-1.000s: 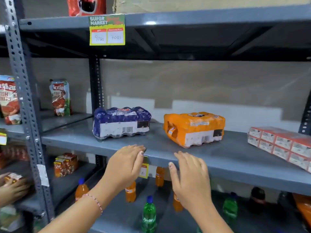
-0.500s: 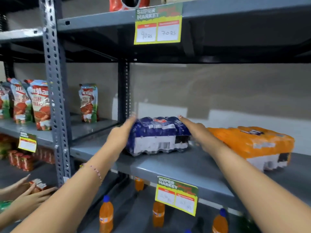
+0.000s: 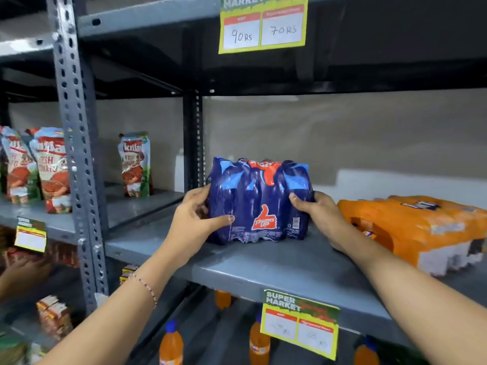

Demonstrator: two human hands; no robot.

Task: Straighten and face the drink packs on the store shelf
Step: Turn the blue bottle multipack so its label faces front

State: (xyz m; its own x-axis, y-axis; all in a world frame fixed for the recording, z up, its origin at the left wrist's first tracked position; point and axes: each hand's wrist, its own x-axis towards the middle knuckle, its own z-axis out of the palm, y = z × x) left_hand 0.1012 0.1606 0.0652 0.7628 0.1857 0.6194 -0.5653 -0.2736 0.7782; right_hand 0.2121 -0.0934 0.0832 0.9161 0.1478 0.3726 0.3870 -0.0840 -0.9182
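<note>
One head-worn wide-angle view, facing forward and slightly down into a grey shelf [image 3: 276, 262], close enough for both forearms to reach in from 6 o'clock, blue drink pack [image 3: 259, 204] near centre, orange pack [image 3: 421, 227] at 3 o'clock.

blue pack [image 3: 259, 202] — tipped upright, logo now forward | both hands — regripped its ends

Tomato sauce pouches [image 3: 39, 167] upright on left shelf; price tag [image 3: 263, 25] overhead; orange bottles [image 3: 171, 346] below.

The grey metal shelf [image 3: 276, 264] bears an upright blue drink pack [image 3: 259, 204] and, near it, an orange pack [image 3: 421, 227] lying flat.
</note>
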